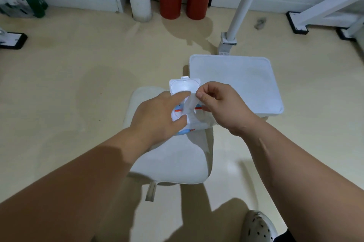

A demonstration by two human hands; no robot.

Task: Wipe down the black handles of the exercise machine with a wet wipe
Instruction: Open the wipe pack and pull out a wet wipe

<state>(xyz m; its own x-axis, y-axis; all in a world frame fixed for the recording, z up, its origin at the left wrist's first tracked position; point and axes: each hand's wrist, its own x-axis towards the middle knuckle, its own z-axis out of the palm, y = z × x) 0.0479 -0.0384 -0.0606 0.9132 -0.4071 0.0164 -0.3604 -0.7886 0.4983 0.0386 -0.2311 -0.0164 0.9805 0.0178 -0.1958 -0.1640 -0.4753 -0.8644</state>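
1. Right now the right hand [218,103] pinches the wet wipe [188,106] between thumb and forefinger, drawing it up out of the wipe pack [185,121]; grip pressed together on the sheet's top end.
2. Left hand [157,117] lies flat over the pack, fingers spread, holding it down just left of and below the pinch. Not closed on anything.
3. Pack's flip lid [184,86] stands open just beyond the pinch. Pack rests on a white padded seat [177,161], not on a desk.
4. Black handles of the machine: not identifiable in this view. Only white frame tubes [244,1] and black feet show, well beyond the grip.
5. Risk: the sheet is narrow and stretched where it leaves the opening. A quick pull could tear it, or drag a second wipe out with it.
6. Risk: if the left hand lifts early, the whole pack may ride up with the wipe and slide off the seat's curved edge.
7. Room: a white tray [236,84] sits close to the right of the pinch, its near rim beside the knuckles. Straight up and toward the person looks free; floor [69,84] to the left is open.
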